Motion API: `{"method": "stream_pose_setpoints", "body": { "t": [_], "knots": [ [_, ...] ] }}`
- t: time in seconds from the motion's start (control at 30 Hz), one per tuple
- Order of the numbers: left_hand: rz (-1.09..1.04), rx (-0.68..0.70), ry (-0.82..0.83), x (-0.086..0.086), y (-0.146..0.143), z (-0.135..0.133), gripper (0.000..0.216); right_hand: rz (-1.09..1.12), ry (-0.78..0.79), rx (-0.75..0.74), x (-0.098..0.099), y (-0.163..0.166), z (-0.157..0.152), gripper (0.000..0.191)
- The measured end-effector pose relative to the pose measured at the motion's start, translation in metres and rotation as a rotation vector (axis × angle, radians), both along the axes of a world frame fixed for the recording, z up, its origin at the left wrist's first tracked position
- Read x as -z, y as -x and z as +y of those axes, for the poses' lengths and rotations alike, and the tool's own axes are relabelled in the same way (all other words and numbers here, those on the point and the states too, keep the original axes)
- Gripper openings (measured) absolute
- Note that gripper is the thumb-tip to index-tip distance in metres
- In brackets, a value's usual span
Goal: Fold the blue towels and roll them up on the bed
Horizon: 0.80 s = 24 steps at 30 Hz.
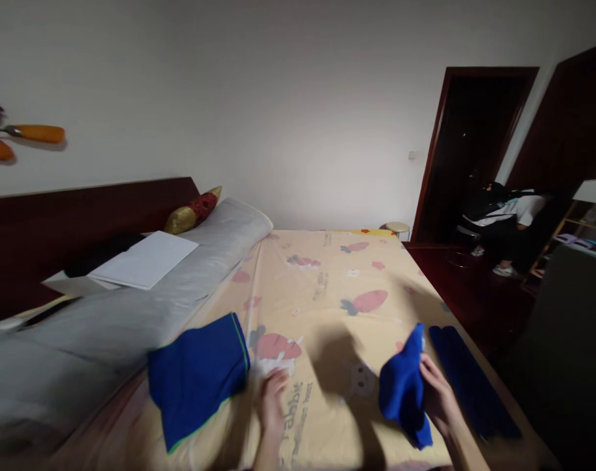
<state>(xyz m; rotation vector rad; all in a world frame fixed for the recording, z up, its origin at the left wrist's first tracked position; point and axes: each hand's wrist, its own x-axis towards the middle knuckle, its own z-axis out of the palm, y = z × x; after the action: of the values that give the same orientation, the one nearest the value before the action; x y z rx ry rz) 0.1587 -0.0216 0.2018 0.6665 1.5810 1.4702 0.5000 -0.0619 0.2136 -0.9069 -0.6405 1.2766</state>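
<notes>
My right hand (438,396) is closed on a blue cloth (404,389) and holds it bunched above the bed sheet (327,288). My left hand (272,400) lies on the sheet with its fingers stretched out, holding nothing. Just left of it rests a folded blue cloth with a green edge (197,374). Two more blue pieces (467,376) lie side by side along the bed's right edge, beside my right hand.
A long grey bolster (131,307) runs along the dark headboard (82,222), with white paper (143,260) and a gold-red cushion (192,210) on it. At the right, a person (504,219) crouches near a dark doorway (474,144). A dark cabinet (567,340) stands close.
</notes>
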Motion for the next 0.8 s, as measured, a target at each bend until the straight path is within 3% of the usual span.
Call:
{"method": "stream_pose_setpoints", "body": {
  "t": [0.17, 0.23, 0.37, 0.53, 0.7, 0.8],
  "knots": [
    [0.039, 0.723, -0.308, -0.029, -0.090, -0.018, 0.045, -0.300, -0.190, -0.223, -0.030, 0.046, 0.015, 0.024],
    [0.129, 0.847, -0.327, -0.041, -0.104, -0.028, 0.050, -0.336, -0.216, -0.236, -0.032, 0.050, 0.016, 0.023],
    [0.156, 0.888, -0.190, -0.034, -0.105, -0.040, 0.053, -0.386, -0.173, -0.125, -0.024, 0.047, 0.020, 0.027],
    [0.063, 0.712, -0.154, -0.013, -0.107, -0.040, 0.049, -0.660, -0.114, -0.039, -0.013, 0.056, 0.014, 0.037],
    [0.046, 0.714, -0.146, 0.003, -0.114, -0.048, 0.042, -0.886, -0.087, -0.277, -0.004, 0.076, -0.008, 0.041],
    [-0.015, 0.724, 0.015, 0.024, -0.107, -0.058, 0.055, -0.965, -0.042, -0.300, 0.008, 0.075, -0.014, 0.033]
  ]
}}
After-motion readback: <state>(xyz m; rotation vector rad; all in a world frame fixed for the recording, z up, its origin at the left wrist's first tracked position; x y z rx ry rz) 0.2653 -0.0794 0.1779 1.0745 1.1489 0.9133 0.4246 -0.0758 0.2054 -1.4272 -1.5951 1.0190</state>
